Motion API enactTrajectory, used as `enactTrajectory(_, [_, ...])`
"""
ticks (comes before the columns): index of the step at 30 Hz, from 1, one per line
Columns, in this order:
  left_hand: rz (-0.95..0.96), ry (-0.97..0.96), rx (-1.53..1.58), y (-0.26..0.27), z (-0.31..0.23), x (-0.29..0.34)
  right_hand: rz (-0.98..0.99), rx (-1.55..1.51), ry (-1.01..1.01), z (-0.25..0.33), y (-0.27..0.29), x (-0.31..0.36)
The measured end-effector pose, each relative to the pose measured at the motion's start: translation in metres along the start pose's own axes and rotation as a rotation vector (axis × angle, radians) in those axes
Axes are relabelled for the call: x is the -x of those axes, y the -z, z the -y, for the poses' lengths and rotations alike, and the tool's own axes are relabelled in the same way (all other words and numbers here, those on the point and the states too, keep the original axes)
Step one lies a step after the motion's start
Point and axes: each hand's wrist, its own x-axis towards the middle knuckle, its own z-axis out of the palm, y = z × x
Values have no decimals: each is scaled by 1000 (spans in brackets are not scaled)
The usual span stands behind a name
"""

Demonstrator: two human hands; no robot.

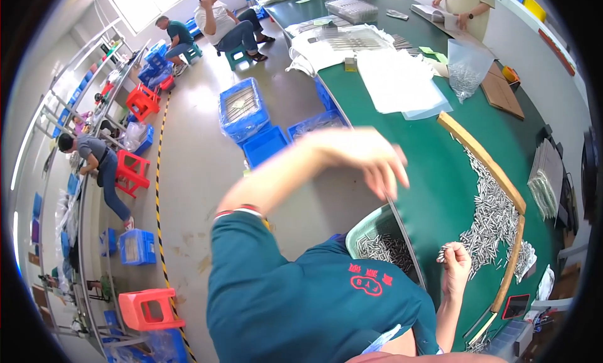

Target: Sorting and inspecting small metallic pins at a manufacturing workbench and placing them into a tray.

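My left hand (375, 165) hangs over the near edge of the green table (427, 168), fingers pointing down and slightly apart, a little blurred, with nothing seen in them. My right hand (456, 262) is closed around several small metal pins (442, 252), whose ends stick out at the fingertips. Beside it, on the table, spreads a large heap of the same silvery pins (490, 218). Below the table edge, close to my body, a pale green basket (359, 225) holds many more pins.
Wooden strips (483, 155) border the heap on its far side. A clear bag of pins (468, 71), white sheets (399, 80) and brown cardboard (501, 93) lie farther back. Blue crates (264, 146) stand on the floor to the left. Another person's hand (463, 20) handles papers.
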Motion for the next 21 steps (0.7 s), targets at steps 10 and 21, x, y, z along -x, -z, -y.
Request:
enactTrajectory(10, [276,-69,-220,-132,91,-126,-162,584,213,4,-26,25])
enactTrajectory(21, [309,54,-56,-124,105,-111,-84,762,315,0,-42,25])
